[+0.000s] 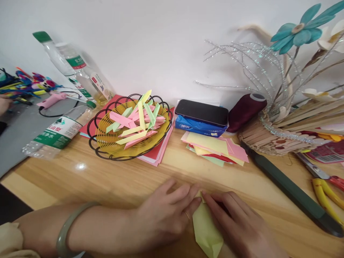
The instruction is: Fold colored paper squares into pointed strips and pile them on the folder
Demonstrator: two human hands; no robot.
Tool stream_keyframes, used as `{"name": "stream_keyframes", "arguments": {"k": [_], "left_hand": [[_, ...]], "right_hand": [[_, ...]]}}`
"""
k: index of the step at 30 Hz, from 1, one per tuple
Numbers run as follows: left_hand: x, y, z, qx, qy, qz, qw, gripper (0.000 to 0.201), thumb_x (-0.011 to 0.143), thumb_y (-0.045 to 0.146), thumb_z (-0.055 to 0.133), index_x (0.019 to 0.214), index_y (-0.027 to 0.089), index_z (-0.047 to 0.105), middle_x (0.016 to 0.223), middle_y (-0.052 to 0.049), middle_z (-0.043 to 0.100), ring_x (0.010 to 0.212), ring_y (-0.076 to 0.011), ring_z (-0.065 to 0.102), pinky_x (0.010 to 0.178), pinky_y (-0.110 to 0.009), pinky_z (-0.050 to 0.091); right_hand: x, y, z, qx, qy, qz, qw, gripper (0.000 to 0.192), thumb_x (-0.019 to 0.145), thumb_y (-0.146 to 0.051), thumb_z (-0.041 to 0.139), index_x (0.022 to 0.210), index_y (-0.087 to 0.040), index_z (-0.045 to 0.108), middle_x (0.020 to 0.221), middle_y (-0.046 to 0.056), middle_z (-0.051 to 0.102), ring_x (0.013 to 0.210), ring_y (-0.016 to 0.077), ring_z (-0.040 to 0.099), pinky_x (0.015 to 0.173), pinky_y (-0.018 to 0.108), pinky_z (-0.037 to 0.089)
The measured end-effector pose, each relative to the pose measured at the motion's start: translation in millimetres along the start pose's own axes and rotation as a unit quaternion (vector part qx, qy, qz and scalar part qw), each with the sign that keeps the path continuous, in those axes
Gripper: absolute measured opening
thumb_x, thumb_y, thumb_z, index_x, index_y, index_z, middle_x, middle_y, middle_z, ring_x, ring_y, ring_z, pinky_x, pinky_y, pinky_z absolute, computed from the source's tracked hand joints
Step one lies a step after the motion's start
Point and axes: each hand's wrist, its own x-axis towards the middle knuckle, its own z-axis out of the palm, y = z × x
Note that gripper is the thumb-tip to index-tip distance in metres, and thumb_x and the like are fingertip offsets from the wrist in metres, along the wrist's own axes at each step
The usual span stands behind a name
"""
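Note:
A pale yellow-green sheet of folded paper (206, 229) lies on the wooden table at the bottom middle, its narrow tip pointing away from me. My left hand (168, 211) grips the tip from the left, thumb and fingers pressed together. From the other side, my right hand (233, 218) pinches the same tip with its fingertips. Part of the paper's edges is covered by my fingers. Beyond my hands sits a stack of coloured paper slips (212, 145) in yellow, pink, red and green.
A yellow basket (107, 143) with folded paper strips stands on red and pink sheets. Plastic bottles (57, 132) are at left. A phone (201, 111) rests on a blue tissue pack (199, 126). A dark green tool (290, 186), scissors (322, 190) and a thread spool (247, 110) are right.

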Motion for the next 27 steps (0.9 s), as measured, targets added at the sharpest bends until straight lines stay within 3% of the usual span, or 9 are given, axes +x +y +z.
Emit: {"name": "stream_keyframes", "arguments": {"k": [3,7,10,15,23,27], "left_hand": [[2,-2,0.5,-0.007,0.028,-0.014,0.999,0.027,0.089,0.017,0.043,0.113,0.011,0.055,0.116,-0.006,0.057,0.092,-0.0172,0.049,0.075,-0.033,0.038],[6,-5,5.8,-0.076,0.11,-0.065,0.989,0.012,0.087,0.017,0.048,0.086,0.016,0.06,0.085,-0.001,0.062,0.074,-0.0134,0.05,0.065,-0.029,0.037],[8,-5,9.2,-0.086,0.119,-0.092,0.985,0.013,0.087,0.025,0.051,0.081,0.016,0.058,0.075,0.0,0.059,0.072,-0.0146,0.049,0.063,-0.029,0.038],[8,-1,12.5,-0.084,0.093,-0.091,0.988,0.012,0.087,0.019,0.049,0.079,0.016,0.056,0.072,0.0,0.056,0.07,-0.0138,0.048,0.061,-0.028,0.038],[3,-3,11.2,-0.093,0.085,-0.026,0.992,0.015,0.089,0.016,0.049,0.101,0.01,0.057,0.092,-0.003,0.062,0.08,-0.014,0.051,0.065,-0.029,0.038],[2,-3,13.3,-0.095,0.067,-0.021,0.993,0.018,0.089,0.016,0.049,0.104,0.01,0.057,0.092,-0.004,0.063,0.081,-0.0139,0.051,0.066,-0.029,0.038]], "right_hand": [[1,-3,3,0.004,0.007,0.008,1.0,0.036,0.093,-0.017,0.029,0.125,-0.013,0.046,0.093,0.01,0.059,0.085,0.0163,0.058,0.072,0.028,0.051],[-1,-6,6,0.0,-0.005,0.025,1.0,0.035,0.093,-0.017,0.032,0.124,-0.013,0.046,0.091,0.009,0.059,0.083,0.0153,0.059,0.07,0.026,0.051],[-3,-6,6,-0.012,-0.023,0.022,0.999,0.035,0.093,-0.017,0.031,0.123,-0.012,0.047,0.089,0.008,0.06,0.081,0.0146,0.059,0.07,0.024,0.051],[0,-7,3,-0.008,-0.016,0.022,1.0,0.033,0.092,-0.016,0.031,0.119,-0.011,0.049,0.088,0.008,0.06,0.079,0.0146,0.06,0.069,0.022,0.05],[0,-6,2,-0.009,-0.042,0.016,0.999,0.036,0.093,-0.017,0.028,0.124,-0.011,0.046,0.091,0.009,0.06,0.082,0.0146,0.058,0.072,0.023,0.05],[0,-7,2,-0.019,-0.045,0.014,0.999,0.037,0.091,-0.015,0.03,0.124,-0.011,0.047,0.088,0.009,0.06,0.08,0.0153,0.058,0.071,0.025,0.051]]}}
